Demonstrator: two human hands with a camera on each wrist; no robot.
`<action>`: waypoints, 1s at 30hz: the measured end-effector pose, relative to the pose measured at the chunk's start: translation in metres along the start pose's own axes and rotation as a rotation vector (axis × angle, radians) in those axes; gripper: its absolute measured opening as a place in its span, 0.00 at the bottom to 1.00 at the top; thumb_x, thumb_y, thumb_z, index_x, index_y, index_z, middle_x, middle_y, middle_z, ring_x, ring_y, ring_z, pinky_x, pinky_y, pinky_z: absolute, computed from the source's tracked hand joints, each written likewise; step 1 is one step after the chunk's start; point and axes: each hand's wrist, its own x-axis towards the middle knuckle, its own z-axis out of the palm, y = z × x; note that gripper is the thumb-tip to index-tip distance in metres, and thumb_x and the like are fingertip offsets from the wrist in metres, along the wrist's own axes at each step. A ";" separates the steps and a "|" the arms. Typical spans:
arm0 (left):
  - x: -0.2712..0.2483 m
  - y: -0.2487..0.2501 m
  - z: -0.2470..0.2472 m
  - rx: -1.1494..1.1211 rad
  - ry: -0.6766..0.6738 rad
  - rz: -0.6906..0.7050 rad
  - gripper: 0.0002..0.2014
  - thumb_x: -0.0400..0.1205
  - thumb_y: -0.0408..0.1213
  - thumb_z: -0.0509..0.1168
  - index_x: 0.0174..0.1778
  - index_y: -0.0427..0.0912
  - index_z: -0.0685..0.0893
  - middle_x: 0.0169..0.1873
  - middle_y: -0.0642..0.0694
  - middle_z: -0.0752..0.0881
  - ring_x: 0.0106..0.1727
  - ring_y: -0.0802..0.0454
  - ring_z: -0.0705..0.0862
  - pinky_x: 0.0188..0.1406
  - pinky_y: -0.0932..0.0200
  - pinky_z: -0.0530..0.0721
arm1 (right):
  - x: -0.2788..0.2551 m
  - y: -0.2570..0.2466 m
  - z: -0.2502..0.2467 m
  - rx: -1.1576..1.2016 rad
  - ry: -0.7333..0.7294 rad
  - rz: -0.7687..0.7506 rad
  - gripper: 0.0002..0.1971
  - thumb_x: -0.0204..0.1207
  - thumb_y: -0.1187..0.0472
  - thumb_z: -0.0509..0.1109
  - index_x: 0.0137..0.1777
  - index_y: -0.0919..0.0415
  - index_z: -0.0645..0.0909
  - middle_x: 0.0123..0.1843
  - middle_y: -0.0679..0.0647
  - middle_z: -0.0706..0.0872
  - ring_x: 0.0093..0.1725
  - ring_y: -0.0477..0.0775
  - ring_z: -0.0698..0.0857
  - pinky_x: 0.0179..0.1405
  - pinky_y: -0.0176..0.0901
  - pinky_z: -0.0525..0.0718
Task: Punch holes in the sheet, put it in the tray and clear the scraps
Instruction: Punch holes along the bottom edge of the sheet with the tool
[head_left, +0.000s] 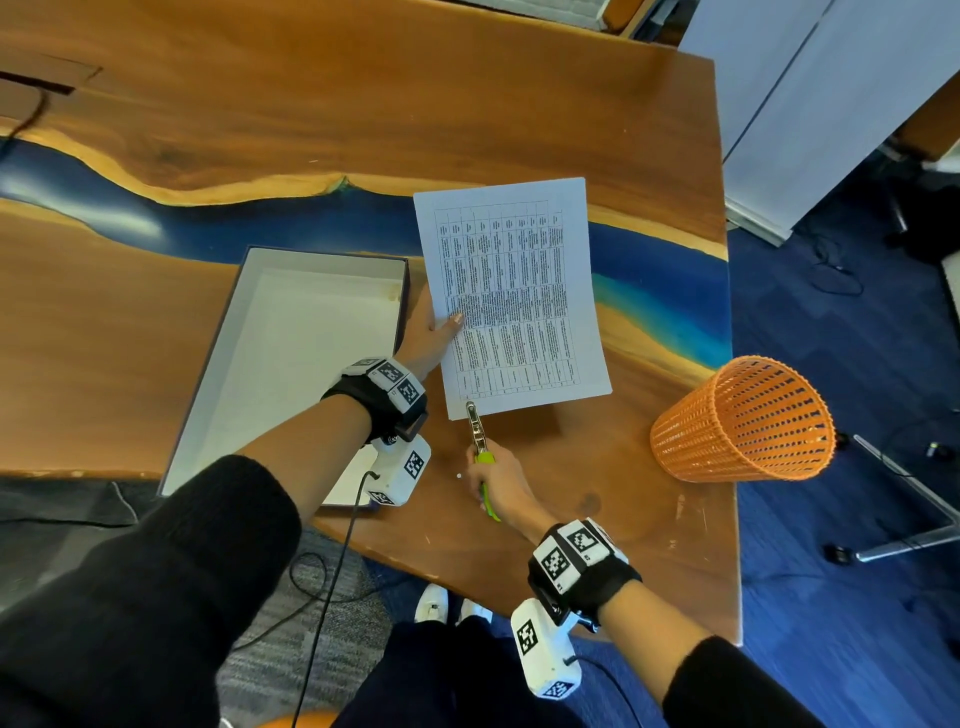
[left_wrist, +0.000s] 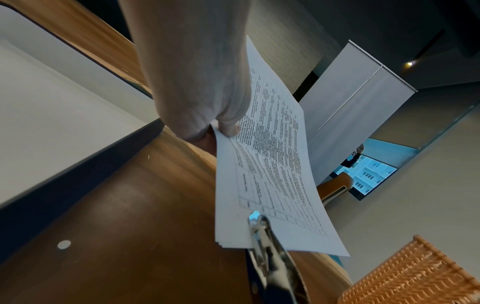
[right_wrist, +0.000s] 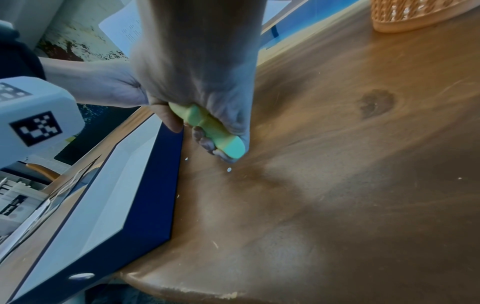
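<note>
A printed sheet (head_left: 514, 296) with a table of text is held above the table, pinched at its left edge by my left hand (head_left: 434, 332), thumb on top (left_wrist: 230, 128). My right hand (head_left: 501, 486) grips the green handles (right_wrist: 207, 125) of a metal hole punch (head_left: 475, 428). The punch's head (left_wrist: 257, 221) is clamped over the sheet's (left_wrist: 270, 174) near left corner. Small round paper scraps (head_left: 459, 475) lie on the wood below; in the right wrist view two scraps (right_wrist: 229, 169) show near the tray. The white tray with dark walls (head_left: 291, 358) sits left of the sheet.
An orange mesh basket (head_left: 748, 421) stands at the table's right edge. The wooden table (head_left: 311, 104) has a blue resin band across it. A cable hangs from my left wrist device off the near edge.
</note>
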 end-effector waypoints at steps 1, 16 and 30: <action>0.000 0.001 0.000 0.000 0.005 -0.004 0.30 0.85 0.28 0.61 0.82 0.40 0.57 0.75 0.37 0.74 0.70 0.39 0.80 0.62 0.34 0.83 | 0.000 -0.001 0.000 0.001 0.006 -0.002 0.11 0.51 0.71 0.60 0.26 0.55 0.66 0.15 0.42 0.69 0.20 0.48 0.65 0.19 0.35 0.63; -0.003 0.000 -0.002 0.015 0.017 -0.019 0.30 0.85 0.27 0.60 0.81 0.41 0.57 0.74 0.38 0.74 0.68 0.39 0.82 0.60 0.31 0.83 | -0.004 0.001 -0.006 0.017 -0.078 0.020 0.13 0.49 0.69 0.59 0.34 0.54 0.70 0.26 0.52 0.71 0.24 0.51 0.68 0.24 0.39 0.67; -0.003 0.000 -0.003 0.018 0.060 0.007 0.28 0.85 0.27 0.60 0.81 0.39 0.59 0.73 0.36 0.75 0.68 0.37 0.81 0.61 0.30 0.81 | -0.012 -0.003 -0.010 0.006 -0.018 -0.239 0.41 0.65 0.76 0.62 0.69 0.33 0.61 0.41 0.57 0.80 0.29 0.51 0.76 0.22 0.37 0.74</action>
